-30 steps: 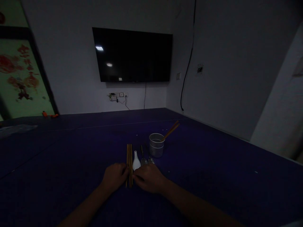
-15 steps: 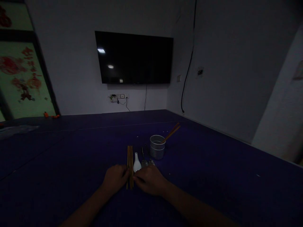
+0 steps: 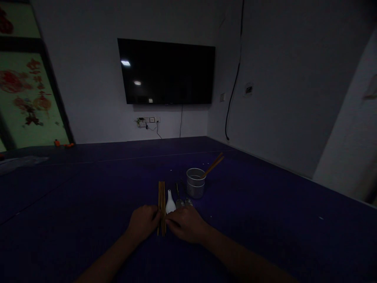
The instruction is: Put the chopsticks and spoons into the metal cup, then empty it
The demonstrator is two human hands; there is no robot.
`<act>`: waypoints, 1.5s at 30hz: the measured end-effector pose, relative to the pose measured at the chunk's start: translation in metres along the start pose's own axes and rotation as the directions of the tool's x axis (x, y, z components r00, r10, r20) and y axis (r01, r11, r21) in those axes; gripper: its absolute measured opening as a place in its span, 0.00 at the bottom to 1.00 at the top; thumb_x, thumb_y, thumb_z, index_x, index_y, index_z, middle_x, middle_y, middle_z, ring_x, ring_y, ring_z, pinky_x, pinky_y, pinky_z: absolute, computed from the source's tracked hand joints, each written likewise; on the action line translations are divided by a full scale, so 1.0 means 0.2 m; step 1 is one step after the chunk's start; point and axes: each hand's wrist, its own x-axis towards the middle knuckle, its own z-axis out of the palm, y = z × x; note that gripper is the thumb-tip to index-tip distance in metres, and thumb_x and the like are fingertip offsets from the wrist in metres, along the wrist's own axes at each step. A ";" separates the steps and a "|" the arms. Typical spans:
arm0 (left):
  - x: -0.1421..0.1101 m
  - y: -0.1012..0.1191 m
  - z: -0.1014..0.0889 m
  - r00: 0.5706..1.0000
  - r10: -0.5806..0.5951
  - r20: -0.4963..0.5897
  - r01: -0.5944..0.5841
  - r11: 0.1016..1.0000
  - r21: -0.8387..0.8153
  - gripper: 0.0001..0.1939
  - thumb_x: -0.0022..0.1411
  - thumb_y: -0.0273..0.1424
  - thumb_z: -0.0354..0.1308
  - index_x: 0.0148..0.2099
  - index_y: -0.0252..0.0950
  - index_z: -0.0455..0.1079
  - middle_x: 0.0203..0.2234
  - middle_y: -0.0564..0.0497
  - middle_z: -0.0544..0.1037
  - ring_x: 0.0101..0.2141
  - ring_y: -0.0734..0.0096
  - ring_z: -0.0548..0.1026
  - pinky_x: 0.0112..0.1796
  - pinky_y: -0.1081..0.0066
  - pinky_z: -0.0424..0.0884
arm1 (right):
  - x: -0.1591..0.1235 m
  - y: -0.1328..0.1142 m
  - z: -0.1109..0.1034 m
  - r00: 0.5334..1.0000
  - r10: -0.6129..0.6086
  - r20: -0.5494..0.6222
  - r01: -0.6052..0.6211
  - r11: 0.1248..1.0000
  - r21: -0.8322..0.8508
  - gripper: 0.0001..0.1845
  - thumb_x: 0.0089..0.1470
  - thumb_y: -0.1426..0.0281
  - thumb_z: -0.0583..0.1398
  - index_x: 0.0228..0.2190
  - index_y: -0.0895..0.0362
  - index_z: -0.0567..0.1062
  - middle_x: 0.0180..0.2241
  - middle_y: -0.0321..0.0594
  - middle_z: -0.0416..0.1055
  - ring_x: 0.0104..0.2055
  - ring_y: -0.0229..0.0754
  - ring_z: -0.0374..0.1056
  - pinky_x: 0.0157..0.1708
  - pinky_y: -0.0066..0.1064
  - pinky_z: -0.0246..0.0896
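Several wooden chopsticks [image 3: 161,196] lie side by side on the purple surface, pointing away from me. At their left edge is my left hand [image 3: 145,221], its fingers curled against them. My right hand [image 3: 186,223] closes in from the other side, with thumb and fingertips at the right edge of the bundle. A white spoon [image 3: 170,203] lies just right of the chopsticks, its bowl end partly behind my right hand. Beside it are metal spoons [image 3: 180,203], also partly covered by that hand. A metal cup [image 3: 195,184] stands beyond them, with chopsticks [image 3: 214,164] leaning out to the right.
The purple surface [image 3: 250,232] stretches to the walls. A dark television [image 3: 167,72] hangs on the far wall above sockets [image 3: 151,119] with cables. Small orange objects [image 3: 63,144] and a clear plastic sheet [image 3: 22,162] lie at the far left.
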 end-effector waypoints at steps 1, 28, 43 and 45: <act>0.00 0.00 0.00 1.000 0.002 0.000 -0.002 1.000 -0.003 0.21 0.63 0.39 0.38 0.35 0.36 0.71 0.29 0.46 0.77 0.33 0.65 0.75 0.33 0.70 0.64 | 0.00 0.00 0.00 1.000 -0.003 0.002 0.003 1.000 -0.001 0.13 0.58 0.67 0.50 0.29 0.57 0.73 0.27 0.38 0.75 0.28 0.37 0.68 0.27 0.27 0.51; 0.01 -0.01 0.01 1.000 0.000 0.006 0.000 1.000 -0.012 0.21 0.63 0.39 0.38 0.34 0.36 0.71 0.30 0.47 0.78 0.33 0.66 0.75 0.32 0.71 0.64 | 0.00 0.00 0.01 1.000 -0.004 0.010 0.004 1.000 -0.023 0.14 0.58 0.67 0.50 0.30 0.57 0.73 0.28 0.38 0.75 0.29 0.38 0.69 0.27 0.27 0.51; 0.01 0.00 0.00 1.000 0.001 0.014 -0.001 1.000 -0.002 0.20 0.63 0.38 0.39 0.35 0.37 0.71 0.31 0.47 0.78 0.34 0.66 0.75 0.33 0.71 0.65 | 0.00 0.01 0.01 1.000 -0.006 0.006 0.006 1.000 -0.018 0.13 0.58 0.68 0.50 0.29 0.56 0.73 0.28 0.38 0.75 0.30 0.38 0.69 0.27 0.26 0.52; 0.01 0.00 0.00 1.000 0.004 0.017 -0.004 1.000 -0.014 0.20 0.63 0.38 0.39 0.35 0.37 0.71 0.30 0.47 0.77 0.34 0.66 0.75 0.33 0.71 0.64 | 0.00 0.01 0.01 1.000 -0.007 0.005 0.007 1.000 -0.024 0.13 0.58 0.68 0.50 0.29 0.56 0.72 0.28 0.38 0.75 0.30 0.38 0.69 0.28 0.26 0.51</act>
